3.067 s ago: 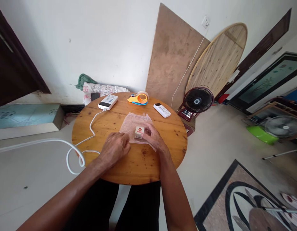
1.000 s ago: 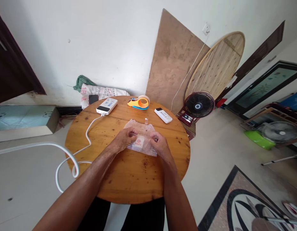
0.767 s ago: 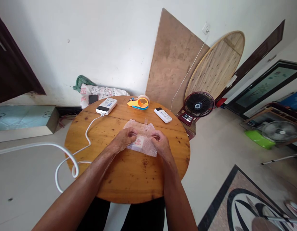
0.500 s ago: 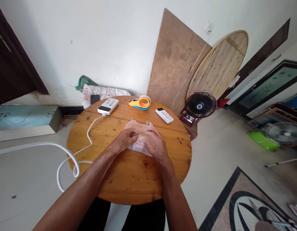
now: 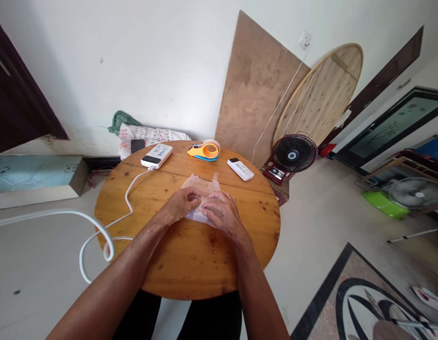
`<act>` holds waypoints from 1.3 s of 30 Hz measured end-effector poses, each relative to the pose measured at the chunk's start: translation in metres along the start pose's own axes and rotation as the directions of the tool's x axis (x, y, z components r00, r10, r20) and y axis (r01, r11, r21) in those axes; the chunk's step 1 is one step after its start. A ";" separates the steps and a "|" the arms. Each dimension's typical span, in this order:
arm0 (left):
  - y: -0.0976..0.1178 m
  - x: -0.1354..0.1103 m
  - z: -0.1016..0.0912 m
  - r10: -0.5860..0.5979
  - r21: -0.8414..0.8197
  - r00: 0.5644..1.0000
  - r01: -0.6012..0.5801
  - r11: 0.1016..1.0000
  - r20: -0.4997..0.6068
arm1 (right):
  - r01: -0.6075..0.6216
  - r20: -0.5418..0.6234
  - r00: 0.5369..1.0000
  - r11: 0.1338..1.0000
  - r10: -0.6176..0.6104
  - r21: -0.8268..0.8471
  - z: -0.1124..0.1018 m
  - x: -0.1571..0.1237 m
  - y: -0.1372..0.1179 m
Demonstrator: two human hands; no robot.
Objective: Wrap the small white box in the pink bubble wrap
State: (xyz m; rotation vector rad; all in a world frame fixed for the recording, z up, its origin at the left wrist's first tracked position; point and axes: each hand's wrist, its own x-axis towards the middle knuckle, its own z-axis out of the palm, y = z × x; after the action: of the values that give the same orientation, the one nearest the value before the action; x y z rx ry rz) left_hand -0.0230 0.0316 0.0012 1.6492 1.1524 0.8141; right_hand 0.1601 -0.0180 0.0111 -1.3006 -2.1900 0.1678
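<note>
A flat packet of translucent plastic wrap [image 5: 195,182] lies on the round wooden table [image 5: 176,255], with a small strip of clear tape [image 5: 215,177] sticking up at its far right corner. Both hands are on the wrap. My left hand [image 5: 183,205] is closed on its left side, thumb and fingertips pinched together. Over the right part, my right hand [image 5: 224,212] bends its fingers and thumb onto the plastic, close to the left fingertips. Faint reddish print showed on the packet earlier; the hands mostly cover that area now.
An orange and blue tape dispenser [image 5: 206,150] stands at the table's far edge. A white power bank [image 5: 157,156] with a white cable [image 5: 128,193] is at left, another white power bank [image 5: 240,169] at right. A fan [image 5: 294,155] stands beyond the table.
My right hand has shifted left toward my left hand, its fingers more bent, and covers the printed area. The tape strip at the corner stands out more. The view has shifted slightly.
</note>
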 end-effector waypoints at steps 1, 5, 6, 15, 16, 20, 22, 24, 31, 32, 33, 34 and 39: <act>-0.001 0.000 -0.002 0.005 0.045 1.000 -0.003 0.999 -0.030 | -0.003 -0.005 1.000 1.000 0.003 0.005 0.001 0.000 0.001; -0.006 0.002 -0.010 -0.010 0.156 0.991 0.031 0.987 -0.136 | -0.003 -0.024 1.000 1.000 0.003 0.025 0.005 0.000 0.006; -0.008 0.002 -0.012 -0.022 0.162 0.991 0.044 0.986 -0.135 | -0.003 -0.027 1.000 1.000 0.003 0.030 0.005 0.000 0.006; -0.012 0.004 -0.018 -0.104 0.316 0.970 0.171 0.933 -0.219 | -0.013 -0.034 0.999 0.998 0.014 0.054 0.003 -0.001 0.004; -0.011 0.004 -0.018 -0.107 0.328 0.971 0.174 0.928 -0.214 | -0.013 -0.036 0.999 0.998 0.015 0.055 0.004 -0.001 0.004; -0.007 -0.002 -0.021 -0.085 0.447 0.970 0.182 0.876 -0.228 | -0.003 -0.048 0.999 0.999 0.005 0.054 0.006 -0.001 0.006; -0.007 -0.008 -0.022 -0.038 0.543 0.962 0.186 0.819 -0.272 | 0.007 -0.057 0.998 0.998 -0.004 0.057 0.007 -0.001 0.008; -0.008 -0.015 -0.022 -0.002 0.608 0.950 0.202 0.768 -0.314 | 0.012 -0.060 0.998 0.998 -0.008 0.060 0.008 0.000 0.009; -0.009 -0.027 -0.022 -0.162 0.564 0.920 0.350 0.748 -0.356 | 0.013 -0.051 0.999 0.998 -0.010 0.057 0.007 0.000 0.008; -0.008 -0.027 -0.022 -0.185 0.553 0.916 0.366 0.749 -0.356 | 0.013 -0.049 0.999 0.998 -0.010 0.057 0.007 0.000 0.008; -0.008 -0.027 -0.023 -0.201 0.548 0.914 0.376 0.747 -0.353 | 0.013 -0.051 0.999 0.998 -0.010 0.059 0.007 0.000 0.008; -0.008 -0.027 -0.024 -0.213 0.546 0.913 0.382 0.746 -0.347 | 0.011 -0.053 0.999 0.998 -0.008 0.061 0.006 0.000 0.007; -0.009 -0.025 -0.022 -0.221 0.538 0.922 0.367 0.759 -0.317 | 0.007 -0.057 0.998 0.999 -0.004 0.050 0.005 -0.001 0.006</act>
State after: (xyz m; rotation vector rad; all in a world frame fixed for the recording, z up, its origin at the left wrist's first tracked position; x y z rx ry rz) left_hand -0.0537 0.0166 0.0003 1.8117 1.9345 0.4666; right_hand 0.1616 -0.0145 0.0043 -1.2564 -2.1282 0.1799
